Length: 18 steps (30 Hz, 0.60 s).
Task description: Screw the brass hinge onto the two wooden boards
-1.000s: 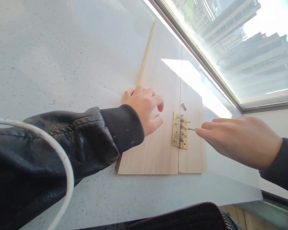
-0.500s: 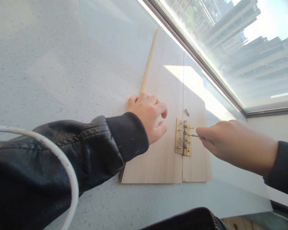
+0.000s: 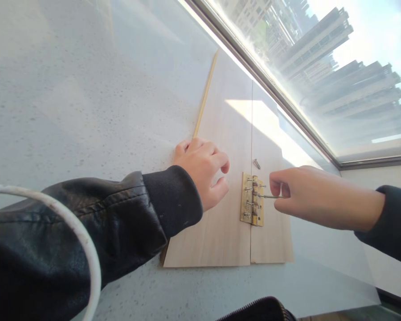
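A brass hinge [image 3: 246, 200] lies across the seam between a wider wooden board [image 3: 217, 240] on the left and a narrower wooden board [image 3: 270, 240] on the right. Several small screws stand up from its two leaves. My left hand [image 3: 203, 171] rests on the wider board with bent fingers at its left edge, its thumb and forefinger apart. My right hand [image 3: 307, 196] is closed round a thin metal tool [image 3: 269, 196] whose tip meets a screw on the hinge's right leaf. The tool's rear end is hidden in my fingers.
Loose screws [image 3: 256, 164] lie on the narrower board above the hinge. The boards rest on a speckled pale countertop [image 3: 87, 111] beside a window frame [image 3: 270, 84]. A white cable [image 3: 83, 236] loops over my left sleeve. A black zippered edge [image 3: 257, 310] shows at the bottom.
My right hand's fingers have shifted round the tool, with thumb and forefinger now parted and more of the shaft showing. My left hand stays on the board. The whole view has shifted slightly.
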Tool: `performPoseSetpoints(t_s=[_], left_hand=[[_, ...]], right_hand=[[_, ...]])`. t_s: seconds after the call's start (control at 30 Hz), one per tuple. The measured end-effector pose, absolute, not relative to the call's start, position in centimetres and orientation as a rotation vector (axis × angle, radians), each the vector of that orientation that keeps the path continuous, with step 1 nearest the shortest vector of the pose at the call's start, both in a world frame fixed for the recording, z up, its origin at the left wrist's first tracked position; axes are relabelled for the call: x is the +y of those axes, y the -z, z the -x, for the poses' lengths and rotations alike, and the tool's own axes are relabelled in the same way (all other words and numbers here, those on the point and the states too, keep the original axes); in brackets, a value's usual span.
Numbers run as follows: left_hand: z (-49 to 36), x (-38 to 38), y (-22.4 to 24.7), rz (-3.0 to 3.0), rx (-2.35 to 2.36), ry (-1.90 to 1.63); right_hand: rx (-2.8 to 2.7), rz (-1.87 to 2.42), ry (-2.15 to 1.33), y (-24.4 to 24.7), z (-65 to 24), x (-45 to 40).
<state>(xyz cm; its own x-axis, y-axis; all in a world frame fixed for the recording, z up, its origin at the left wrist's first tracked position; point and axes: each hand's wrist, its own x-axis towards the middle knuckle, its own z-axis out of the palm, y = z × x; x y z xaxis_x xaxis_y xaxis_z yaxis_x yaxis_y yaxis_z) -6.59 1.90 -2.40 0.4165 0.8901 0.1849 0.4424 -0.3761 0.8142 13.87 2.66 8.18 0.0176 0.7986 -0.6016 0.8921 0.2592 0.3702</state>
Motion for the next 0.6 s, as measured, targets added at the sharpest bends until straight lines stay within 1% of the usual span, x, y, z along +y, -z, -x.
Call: performPoseSetpoints(t_s=[0.23, 0.3, 0.47, 0.6], left_hand=[[6.6, 1.8, 2.5, -1.980, 1.123, -0.851], [6.7, 1.8, 2.5, -1.985, 1.124, -0.855], [6.7, 1.7, 2.5, -1.999, 1.131, -0.861], [6.7, 1.6, 2.7, -2.031, 1.142, -0.885]], right_hand=[[1.952, -1.360, 0.007, -9.2, -15.6, 0.8], [2.058, -1.359, 0.013, -9.2, -16.6, 0.7], [2.254, -1.660, 0.183, -9.1, -19.2, -0.1], [2.381, -2.061, 0.336, -8.0, -20.5, -2.7]])
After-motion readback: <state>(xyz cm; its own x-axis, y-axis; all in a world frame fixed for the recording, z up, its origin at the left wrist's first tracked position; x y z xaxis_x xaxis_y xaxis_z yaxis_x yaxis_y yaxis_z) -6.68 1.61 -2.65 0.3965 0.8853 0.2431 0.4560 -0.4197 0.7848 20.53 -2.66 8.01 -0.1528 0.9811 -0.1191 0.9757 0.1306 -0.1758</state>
